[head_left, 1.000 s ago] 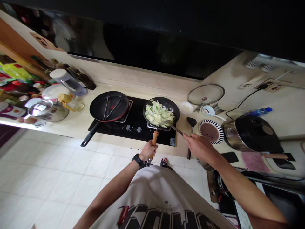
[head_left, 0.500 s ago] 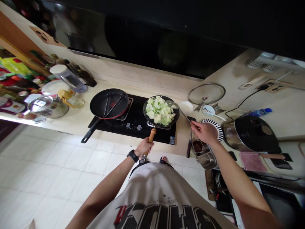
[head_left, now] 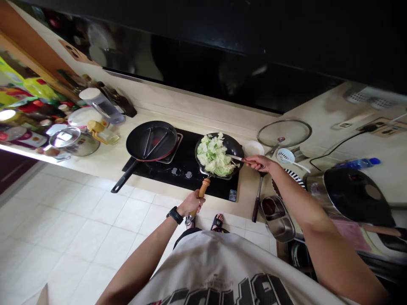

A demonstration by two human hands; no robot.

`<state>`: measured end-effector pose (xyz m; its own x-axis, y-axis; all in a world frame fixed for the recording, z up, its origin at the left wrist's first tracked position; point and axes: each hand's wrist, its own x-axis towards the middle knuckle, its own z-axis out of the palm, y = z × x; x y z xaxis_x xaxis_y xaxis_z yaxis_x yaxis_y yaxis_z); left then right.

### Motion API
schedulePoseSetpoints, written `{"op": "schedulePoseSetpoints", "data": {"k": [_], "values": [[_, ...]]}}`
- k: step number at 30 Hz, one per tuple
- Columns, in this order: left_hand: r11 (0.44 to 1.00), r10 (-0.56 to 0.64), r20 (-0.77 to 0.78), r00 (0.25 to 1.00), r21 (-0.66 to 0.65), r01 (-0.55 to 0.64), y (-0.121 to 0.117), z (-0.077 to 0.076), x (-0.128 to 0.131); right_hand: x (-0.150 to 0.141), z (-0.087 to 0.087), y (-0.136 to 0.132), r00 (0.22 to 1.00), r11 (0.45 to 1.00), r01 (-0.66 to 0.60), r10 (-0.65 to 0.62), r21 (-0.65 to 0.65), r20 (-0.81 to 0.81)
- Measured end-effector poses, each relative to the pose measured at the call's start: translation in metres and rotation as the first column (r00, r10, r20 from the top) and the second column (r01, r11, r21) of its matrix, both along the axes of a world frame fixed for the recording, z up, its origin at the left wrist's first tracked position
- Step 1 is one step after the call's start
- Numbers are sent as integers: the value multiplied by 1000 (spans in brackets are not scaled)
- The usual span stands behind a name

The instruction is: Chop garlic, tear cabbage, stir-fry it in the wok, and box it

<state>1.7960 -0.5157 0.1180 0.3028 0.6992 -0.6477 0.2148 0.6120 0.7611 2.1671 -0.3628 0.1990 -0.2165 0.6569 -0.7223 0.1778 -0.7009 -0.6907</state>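
Bright, even indoor light, soft faint shadows, pale glow along the bench edge toward 9 o'clock, glossy reflections in the black panel at 12 o'clock, soft sheen on the frying pan, fisheye bending toward the edges, no obvious blur

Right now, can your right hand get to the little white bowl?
Probably yes: the right hand sits close beside the white bowl and nothing seems to stand between them, though it is holding a spatula.

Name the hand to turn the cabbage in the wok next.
Right, probably: the right hand grips the spatula, its blade in the wok beside the cabbage, while the left hand is closed on the wok's wooden handle.
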Motion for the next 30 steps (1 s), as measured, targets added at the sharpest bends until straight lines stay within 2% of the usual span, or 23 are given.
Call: {"op": "schedulePoseSetpoints", "data": {"k": [3,6,8,10,12,13,15,18,20,22,26,28,30], "values": [[1000,5,-6,1000,-8,-5,2,5,-1,-16,3,-4,998,992,-70,69,104,11],[1000,4,-33,999,-14,-4,2,9,-2,-36,11,-33,967,929,-220,168,296,191],[1000,6,-37,999,-8,-7,2,10,-2,-48,13,-61,899,836,-354,180,419,400],[1000,12,-21,1000,5,-12,1,9,-2,-59,11,-92,780,709,-493,103,504,618],[1000,18,-8,1000,7,-18,0,8,-2,-68,3,-123,639,600,-619,9,506,769],[1000,21,-5,1000,2,-21,0,7,-2,-72,-2,-138,573,571,-665,-25,482,819],[1000,28,1,1000,-11,-28,0,5,-1,-74,-11,-165,467,550,-721,-63,421,882],[1000,28,8,1000,-8,-28,0,3,-1,-68,-15,-198,387,532,-760,-92,374,917],[1000,27,8,1000,-2,-27,1,2,-1,-58,-6,-215,360,519,-777,-99,357,928],[1000,31,12,999,-4,-31,1,0,0,-48,10,-227,331,510,-795,-88,328,939],[999,36,18,999,-13,-36,0,-3,1,-46,41,-233,240,500,-839,-10,213,971],[999,36,33,999,0,-36,-1,-5,2,-57,41,-225,176,511,-849,35,134,984],[999,33,56,998,16,-34,-2,-7,3,-70,33,-211,122,534,-843,67,68,990]]}}
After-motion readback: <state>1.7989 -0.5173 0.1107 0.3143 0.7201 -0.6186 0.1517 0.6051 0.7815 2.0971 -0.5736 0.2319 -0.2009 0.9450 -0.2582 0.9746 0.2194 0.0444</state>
